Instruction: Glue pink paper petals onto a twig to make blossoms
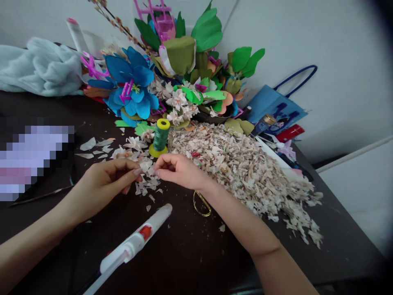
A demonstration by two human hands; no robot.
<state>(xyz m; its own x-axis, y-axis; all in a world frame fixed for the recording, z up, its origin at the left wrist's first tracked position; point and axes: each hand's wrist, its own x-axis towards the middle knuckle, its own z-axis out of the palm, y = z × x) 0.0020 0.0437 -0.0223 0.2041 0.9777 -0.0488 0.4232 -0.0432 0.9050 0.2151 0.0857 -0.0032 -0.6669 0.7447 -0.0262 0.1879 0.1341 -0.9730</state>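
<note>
Over the dark table my left hand [112,177] is closed in a pinch, thumb against the fingers. Facing it a short way off, my right hand [178,171] also pinches, its thumb and forefinger together. Anything in either pinch is too small to make out against the pale petals [147,184] behind. Just beyond the fingertips a green thread spool [161,137] with yellow ends stands upright. A gold loop handle [202,205], perhaps of scissors, lies partly under my right wrist. Nearer me, a white glue gun [139,235] lies slantwise.
A large heap of dry, pale petal pieces [233,168] spreads across the right side. Behind it are blue paper flowers [132,84] and green leaves [208,28]. A blue bag [274,110] stands at the right back; pale blue cloth [39,67] lies left. A blurred-out screen [33,159] is at left.
</note>
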